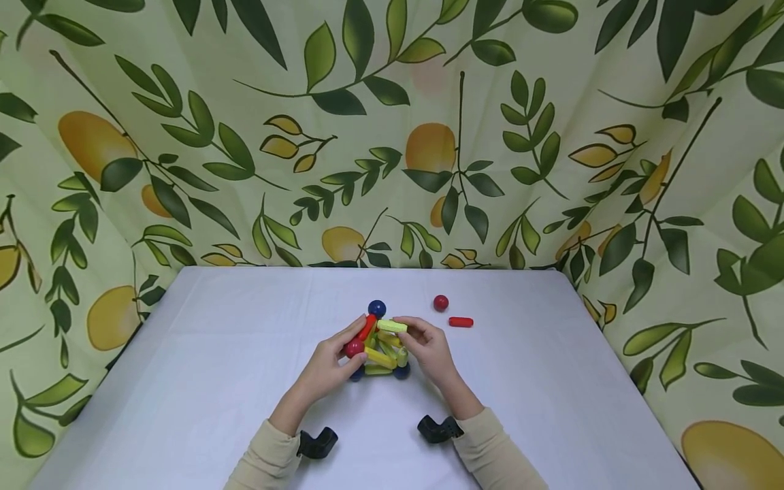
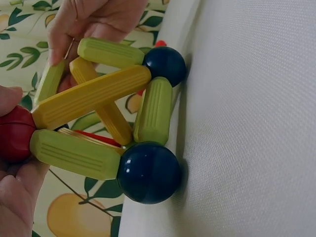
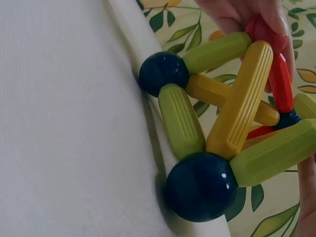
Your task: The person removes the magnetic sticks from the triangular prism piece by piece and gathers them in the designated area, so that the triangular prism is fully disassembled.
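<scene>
A magnetic-looking frame of rods and balls stands on the table in front of me, with blue balls [image 2: 149, 173] at its base corners. My left hand [image 1: 327, 361] grips the red ball [image 1: 354, 348] at its raised left corner, where a yellow rod [image 3: 242, 98], a green rod [image 2: 76, 154] and a red rod [image 3: 280, 83] meet. Between thumb and fingers my right hand [image 1: 431, 348] pinches one end of a light green rod [image 1: 392, 327]. That rod's other end points at the top of the red rod. Further yellow rods cross inside the frame.
Beyond my right hand, a loose red ball [image 1: 441, 303] and a short red rod [image 1: 461, 322] lie on the white-covered table [image 1: 520, 381]. A leaf-and-fruit patterned curtain [image 1: 380, 170] encloses the back and sides. Black wrist mounts [image 1: 318, 443] sit at both sleeves.
</scene>
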Motion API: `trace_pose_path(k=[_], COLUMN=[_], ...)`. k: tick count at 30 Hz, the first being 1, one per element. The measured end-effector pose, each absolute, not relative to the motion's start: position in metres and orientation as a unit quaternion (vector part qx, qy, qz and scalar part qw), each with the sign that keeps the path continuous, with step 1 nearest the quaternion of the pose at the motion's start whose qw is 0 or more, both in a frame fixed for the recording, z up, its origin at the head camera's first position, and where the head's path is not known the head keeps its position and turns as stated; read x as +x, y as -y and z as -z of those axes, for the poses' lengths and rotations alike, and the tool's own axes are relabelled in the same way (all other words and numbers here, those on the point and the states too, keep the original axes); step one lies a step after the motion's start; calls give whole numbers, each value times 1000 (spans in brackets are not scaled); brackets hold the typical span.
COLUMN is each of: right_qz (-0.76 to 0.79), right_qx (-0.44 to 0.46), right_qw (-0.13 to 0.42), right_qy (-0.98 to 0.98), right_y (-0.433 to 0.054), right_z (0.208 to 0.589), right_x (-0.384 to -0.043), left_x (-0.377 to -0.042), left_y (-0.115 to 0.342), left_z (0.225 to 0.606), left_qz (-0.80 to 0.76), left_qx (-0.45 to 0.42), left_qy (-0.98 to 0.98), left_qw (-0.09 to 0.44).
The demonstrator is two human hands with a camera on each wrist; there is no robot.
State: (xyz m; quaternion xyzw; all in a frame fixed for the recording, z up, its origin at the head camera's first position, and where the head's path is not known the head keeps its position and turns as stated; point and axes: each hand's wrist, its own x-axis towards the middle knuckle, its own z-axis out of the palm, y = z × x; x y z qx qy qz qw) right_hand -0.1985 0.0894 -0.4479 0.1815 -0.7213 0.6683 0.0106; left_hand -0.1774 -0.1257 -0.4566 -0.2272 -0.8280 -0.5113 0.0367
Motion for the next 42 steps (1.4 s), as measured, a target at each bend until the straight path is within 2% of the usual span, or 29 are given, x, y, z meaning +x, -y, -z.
trace_pose_path(k=[7, 15, 20, 27, 33, 42], right_qz=[-673, -681, -670, -643, -629, -541], right_qx=[179, 151, 96, 10, -18, -25], right_qw=[16, 47, 58, 42, 12, 16], right_qy=[718, 715, 734, 765, 777, 841], right_y=[-104, -148, -184, -221, -226, -221], right_z=[457, 470, 474, 490, 506, 518], right_x=[-208, -222, -227, -235, -240, -242], left_x=[-177, -177, -177, -177, -178, -178], left_y=[125, 126, 126, 126, 126, 126], left_z=[456, 456, 456, 456, 457, 456], left_qz=[512, 510, 512, 512, 513, 514], left_qx=[-220, -226, -225, -223, -218, -223], left_qy=[829, 829, 828, 829, 829, 827], left_qw=[35, 37, 30, 36, 39, 38])
